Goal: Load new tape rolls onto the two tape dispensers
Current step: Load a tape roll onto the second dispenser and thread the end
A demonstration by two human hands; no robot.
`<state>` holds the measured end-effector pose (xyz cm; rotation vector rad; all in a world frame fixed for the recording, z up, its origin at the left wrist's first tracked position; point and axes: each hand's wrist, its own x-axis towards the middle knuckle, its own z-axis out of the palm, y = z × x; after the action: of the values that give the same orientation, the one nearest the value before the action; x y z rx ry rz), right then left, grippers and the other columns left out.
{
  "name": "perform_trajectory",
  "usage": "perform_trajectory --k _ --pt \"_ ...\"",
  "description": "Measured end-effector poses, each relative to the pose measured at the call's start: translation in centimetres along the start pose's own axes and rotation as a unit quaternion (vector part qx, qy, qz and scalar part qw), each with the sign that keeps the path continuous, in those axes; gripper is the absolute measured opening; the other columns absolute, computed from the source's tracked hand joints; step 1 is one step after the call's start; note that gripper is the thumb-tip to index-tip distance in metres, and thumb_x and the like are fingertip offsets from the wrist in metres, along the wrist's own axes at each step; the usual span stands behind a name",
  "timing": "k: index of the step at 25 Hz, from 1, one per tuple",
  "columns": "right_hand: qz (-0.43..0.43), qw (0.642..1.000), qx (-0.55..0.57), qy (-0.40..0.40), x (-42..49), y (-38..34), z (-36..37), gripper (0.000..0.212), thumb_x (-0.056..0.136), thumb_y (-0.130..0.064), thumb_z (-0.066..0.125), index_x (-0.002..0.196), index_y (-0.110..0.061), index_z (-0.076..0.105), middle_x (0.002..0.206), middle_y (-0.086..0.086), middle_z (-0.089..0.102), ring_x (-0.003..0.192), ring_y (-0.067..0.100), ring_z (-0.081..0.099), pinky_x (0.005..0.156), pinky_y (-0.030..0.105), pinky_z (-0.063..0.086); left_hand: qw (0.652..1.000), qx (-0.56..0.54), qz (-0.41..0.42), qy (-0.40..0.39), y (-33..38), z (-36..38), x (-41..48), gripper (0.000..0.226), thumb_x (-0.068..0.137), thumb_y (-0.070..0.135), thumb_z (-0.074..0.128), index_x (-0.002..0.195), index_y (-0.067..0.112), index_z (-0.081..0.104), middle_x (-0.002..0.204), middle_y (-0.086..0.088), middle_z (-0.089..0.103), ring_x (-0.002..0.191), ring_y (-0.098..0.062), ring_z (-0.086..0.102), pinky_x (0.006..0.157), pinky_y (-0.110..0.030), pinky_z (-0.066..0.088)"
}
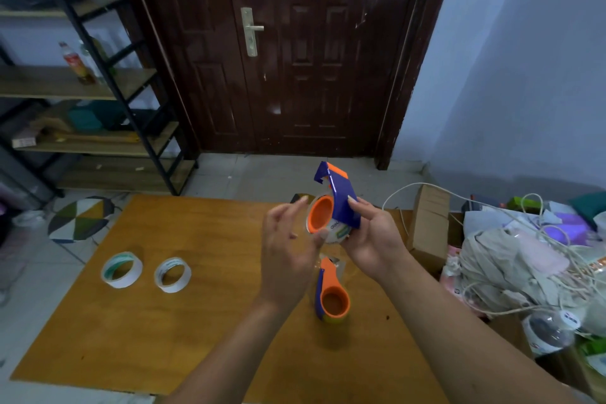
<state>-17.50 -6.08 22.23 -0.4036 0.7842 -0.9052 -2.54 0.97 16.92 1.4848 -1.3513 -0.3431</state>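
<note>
Above the far half of the table (183,331), both hands are up and busy. Right hand (373,239) is clamped around the blue-and-orange tape dispenser (341,203), fingers wrapped on its blue body, cutter end pointing up toward the door (295,49). A clear tape roll (337,233) sits on the dispenser's orange hub, and there's printing on its inner core, too blurred to read. Left hand (288,249) is loose, fingers spread, fingertips just brushing the roll's edge, gripping nothing.

Down on the table, right under the hands, lies the second dispenser (331,295), orange hub facing up, apparently with a roll on it. Well off to the left, two spare tape rolls sit flat and apart: the wider roll (122,270) with green print inside its core, and the narrower roll (172,274) beside it, lettering illegible.

Plenty of bare wood across the left and near side. Right edge is crowded: a cardboard box (429,223) butts up against it, with a heap of bags and white cable (524,259) beyond. A patterned stool (82,218) stands off the far-left corner, shelving (98,92) behind it.
</note>
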Motion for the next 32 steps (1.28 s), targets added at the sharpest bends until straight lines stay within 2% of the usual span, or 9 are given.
perform_trajectory --k 3,5,9,12,15,18,23,29,32 --pt "0.027 0.998 0.043 -0.023 0.2 -0.5 -0.6 0.043 0.105 -0.027 0.052 0.139 -0.003 0.060 0.138 0.023 0.069 0.129 0.038 0.066 0.113 0.052 0.047 0.977 -0.084 -0.158 -0.115 -1.2 -1.2 0.7 0.106 0.074 0.064 0.080 0.162 0.028 0.033 0.154 0.009 0.050 0.143 -0.009 0.047 0.117 -0.039 0.045" --pt "0.038 0.997 0.061 -0.035 0.1 -0.6 -0.9 0.043 0.104 -0.031 0.054 0.133 -0.002 0.065 0.134 0.021 0.072 0.122 0.038 0.071 0.108 0.053 0.050 0.967 -0.069 -0.146 -0.198 -1.3 -1.4 1.4 0.112 0.068 0.064 0.082 0.162 0.032 0.031 0.156 0.014 0.049 0.146 -0.007 0.044 0.122 -0.042 0.039" --pt "0.040 0.997 0.047 -0.042 -0.2 -0.8 -1.1 0.047 0.103 -0.036 0.056 0.135 -0.004 0.067 0.131 0.018 0.074 0.115 0.034 0.075 0.093 0.049 0.059 0.982 0.000 -0.058 -0.178 -1.3 -2.3 3.4 0.098 0.073 0.047 0.090 0.156 0.037 0.041 0.144 0.020 0.042 0.134 0.016 0.036 0.109 -0.010 0.038" --pt "0.048 0.997 0.026 -0.047 -0.4 -1.2 -1.1 0.050 0.102 -0.040 0.057 0.137 -0.005 0.064 0.130 0.018 0.075 0.113 0.034 0.075 0.088 0.047 0.063 0.976 0.062 -0.002 -0.209 -1.4 -3.6 5.2 0.062 0.080 0.027 0.088 0.135 0.036 0.061 0.136 0.020 0.056 0.126 0.012 0.047 0.109 -0.020 0.045" --pt "0.058 0.997 0.014 -0.047 -0.8 -1.8 -1.0 0.053 0.102 -0.042 0.057 0.138 -0.004 0.063 0.130 0.017 0.074 0.113 0.033 0.075 0.095 0.047 0.059 0.972 0.085 0.025 -0.217 -0.9 -3.8 5.8 0.032 0.087 0.019 0.082 0.111 0.036 0.070 0.116 0.022 0.070 0.114 0.006 0.063 0.093 -0.013 0.049" --pt "0.058 0.997 0.023 -0.050 -1.1 -2.2 -0.9 0.055 0.102 -0.043 0.057 0.139 -0.003 0.062 0.122 0.016 0.076 0.107 0.032 0.075 0.096 0.046 0.058 0.975 0.056 0.052 -0.207 -0.5 -3.8 5.8 0.029 0.090 0.011 0.079 0.101 0.036 0.070 0.094 0.028 0.069 0.097 0.006 0.070 0.081 -0.008 0.054" --pt "0.052 0.995 0.063 -0.062 -1.2 -3.0 -1.0 0.055 0.102 -0.044 0.059 0.141 -0.006 0.062 0.132 0.017 0.072 0.117 0.035 0.072 0.097 0.049 0.059 0.982 0.063 0.118 -0.129 -1.3 -3.5 5.1 0.015 0.088 0.009 0.082 0.100 0.017 0.079 0.096 0.012 0.076 0.090 0.000 0.072 0.081 -0.019 0.060" --pt "0.029 0.996 0.050 -0.075 -1.1 -4.5 -1.2 0.047 0.096 -0.047 0.065 0.116 -0.007 0.081 0.126 0.013 0.077 0.117 0.030 0.073 0.097 0.045 0.060 0.978 0.048 0.179 -0.090 -1.8 -4.6 5.0 0.014 0.089 0.004 0.078 0.094 0.016 0.078 0.091 0.006 0.077 0.089 -0.004 0.073 0.080 -0.022 0.060" --pt "0.004 0.995 0.064 -0.073 -0.9 -6.2 -1.3 0.048 0.096 -0.046 0.067 0.118 -0.006 0.081 0.128 0.011 0.074 0.124 0.027 0.066 0.104 0.042 0.055 0.978 0.050 0.184 -0.086 -1.8 -5.5 5.5 0.012 0.091 0.004 0.075 0.093 0.015 0.076 0.088 0.006 0.076 0.088 -0.005 0.073 0.079 -0.022 0.060"
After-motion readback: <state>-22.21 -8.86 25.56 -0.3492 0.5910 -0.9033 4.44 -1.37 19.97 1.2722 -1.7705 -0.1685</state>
